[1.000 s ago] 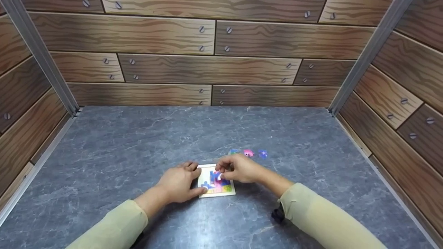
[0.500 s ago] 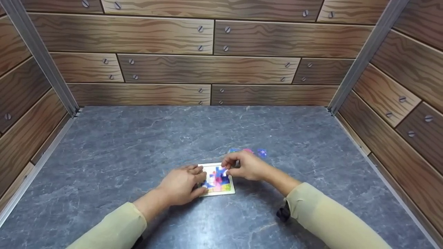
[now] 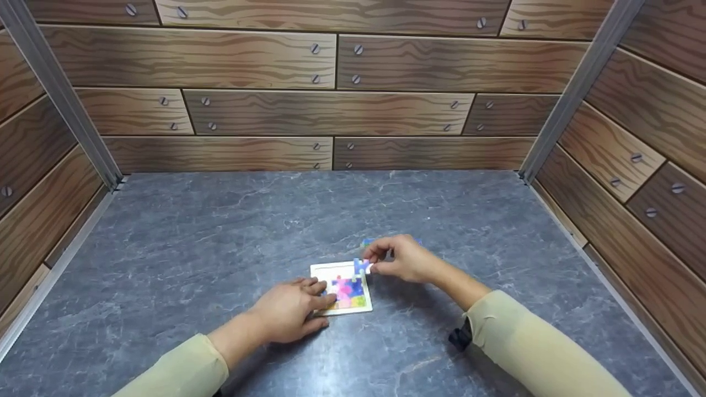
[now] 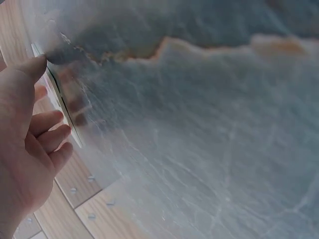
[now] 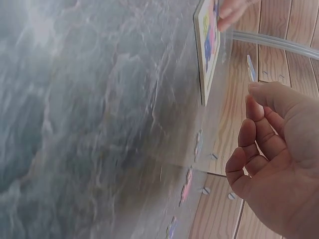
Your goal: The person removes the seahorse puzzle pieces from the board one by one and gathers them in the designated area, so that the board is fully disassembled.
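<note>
A small square jigsaw puzzle in a pale tray (image 3: 330, 271) lies on the table, its lower part filled with pink, blue and yellow-green pieces (image 3: 348, 291). The left hand (image 3: 288, 310) rests at the tray's left side with extended fingers, some of them over the pieces. In the left wrist view the thumb (image 4: 34, 68) is by the tray's edge. Above the tray's upper right corner, the right hand (image 3: 407, 259) pinches a blue puzzle piece (image 3: 361, 267) between thumb and fingers. The right wrist view shows that piece (image 5: 250, 68) edge-on, raised off the table.
Loose puzzle pieces lie behind the right hand, mostly hidden in the head view; one blue-green piece (image 3: 368, 241) shows. The right wrist view shows a pink piece (image 5: 186, 186) among them. Wood-patterned walls (image 3: 265, 110) enclose the grey marbled table (image 3: 248, 220).
The right hand has lifted the blue piece from over the middle of the puzzle towards the tray's upper right corner. The left hand has shifted slightly down, its fingers more spread over the tray.
</note>
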The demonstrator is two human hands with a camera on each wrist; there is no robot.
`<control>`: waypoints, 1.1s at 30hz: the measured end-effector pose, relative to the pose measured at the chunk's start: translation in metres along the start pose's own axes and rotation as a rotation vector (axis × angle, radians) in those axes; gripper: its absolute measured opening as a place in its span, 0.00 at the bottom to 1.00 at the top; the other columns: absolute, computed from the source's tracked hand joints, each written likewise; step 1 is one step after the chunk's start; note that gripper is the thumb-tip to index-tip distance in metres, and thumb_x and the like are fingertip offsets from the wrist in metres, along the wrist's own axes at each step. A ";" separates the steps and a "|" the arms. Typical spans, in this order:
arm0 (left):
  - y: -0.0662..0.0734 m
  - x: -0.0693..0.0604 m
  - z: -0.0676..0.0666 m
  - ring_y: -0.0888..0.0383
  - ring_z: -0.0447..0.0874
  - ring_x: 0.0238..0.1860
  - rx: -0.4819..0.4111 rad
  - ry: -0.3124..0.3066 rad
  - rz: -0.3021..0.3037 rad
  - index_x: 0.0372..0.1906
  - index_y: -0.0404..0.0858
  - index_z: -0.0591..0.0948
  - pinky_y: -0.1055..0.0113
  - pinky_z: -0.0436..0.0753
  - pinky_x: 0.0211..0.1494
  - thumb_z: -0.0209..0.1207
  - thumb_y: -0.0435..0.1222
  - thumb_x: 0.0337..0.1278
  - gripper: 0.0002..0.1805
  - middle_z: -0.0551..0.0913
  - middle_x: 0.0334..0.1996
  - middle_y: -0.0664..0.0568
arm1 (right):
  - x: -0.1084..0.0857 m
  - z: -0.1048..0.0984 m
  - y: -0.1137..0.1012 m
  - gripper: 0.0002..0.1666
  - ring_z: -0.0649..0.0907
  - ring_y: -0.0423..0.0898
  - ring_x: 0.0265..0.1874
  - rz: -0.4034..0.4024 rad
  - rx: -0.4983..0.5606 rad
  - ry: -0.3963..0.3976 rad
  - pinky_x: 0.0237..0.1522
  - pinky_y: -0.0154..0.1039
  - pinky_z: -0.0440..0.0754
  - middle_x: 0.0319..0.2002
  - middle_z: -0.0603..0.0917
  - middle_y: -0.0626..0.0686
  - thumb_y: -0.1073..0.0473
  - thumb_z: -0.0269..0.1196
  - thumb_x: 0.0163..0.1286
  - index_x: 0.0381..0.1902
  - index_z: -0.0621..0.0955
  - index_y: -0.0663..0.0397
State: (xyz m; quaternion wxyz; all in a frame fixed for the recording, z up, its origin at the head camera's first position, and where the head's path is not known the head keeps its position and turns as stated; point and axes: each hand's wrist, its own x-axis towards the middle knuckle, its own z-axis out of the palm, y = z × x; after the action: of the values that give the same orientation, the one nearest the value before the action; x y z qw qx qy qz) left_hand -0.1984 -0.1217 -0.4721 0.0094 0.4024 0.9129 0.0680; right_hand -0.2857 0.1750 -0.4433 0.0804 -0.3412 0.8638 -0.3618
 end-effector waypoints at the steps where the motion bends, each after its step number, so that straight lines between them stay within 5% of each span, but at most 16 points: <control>1: 0.000 0.000 0.000 0.40 0.77 0.71 0.003 -0.006 0.004 0.72 0.46 0.81 0.47 0.73 0.74 0.60 0.51 0.77 0.27 0.79 0.70 0.38 | -0.001 -0.002 0.001 0.09 0.82 0.40 0.37 0.000 0.000 0.003 0.42 0.39 0.78 0.37 0.89 0.45 0.65 0.73 0.68 0.45 0.90 0.53; 11: 0.000 0.001 -0.001 0.40 0.76 0.72 0.020 -0.021 0.020 0.71 0.47 0.82 0.48 0.74 0.74 0.58 0.48 0.80 0.23 0.79 0.69 0.37 | -0.008 -0.014 0.015 0.09 0.81 0.39 0.36 -0.001 0.010 0.045 0.39 0.35 0.77 0.36 0.87 0.45 0.66 0.71 0.67 0.44 0.90 0.55; 23: 0.002 0.000 0.001 0.40 0.79 0.69 0.019 0.036 0.022 0.68 0.47 0.84 0.47 0.79 0.69 0.59 0.45 0.79 0.20 0.81 0.67 0.37 | -0.017 -0.026 0.033 0.10 0.82 0.39 0.36 0.039 0.001 0.082 0.40 0.36 0.79 0.36 0.89 0.48 0.66 0.73 0.67 0.46 0.90 0.60; 33: 0.002 -0.001 0.002 0.40 0.80 0.69 0.014 0.050 0.024 0.67 0.47 0.84 0.46 0.81 0.66 0.59 0.44 0.79 0.19 0.81 0.67 0.37 | -0.020 -0.020 0.040 0.08 0.82 0.39 0.34 0.054 0.006 0.045 0.37 0.33 0.80 0.35 0.88 0.47 0.67 0.72 0.67 0.44 0.90 0.58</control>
State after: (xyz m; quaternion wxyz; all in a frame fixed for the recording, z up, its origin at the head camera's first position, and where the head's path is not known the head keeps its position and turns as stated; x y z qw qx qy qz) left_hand -0.1963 -0.1208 -0.4736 -0.0173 0.4115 0.9084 0.0717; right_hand -0.3000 0.2196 -0.4582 0.0714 -0.3094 0.8732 -0.3696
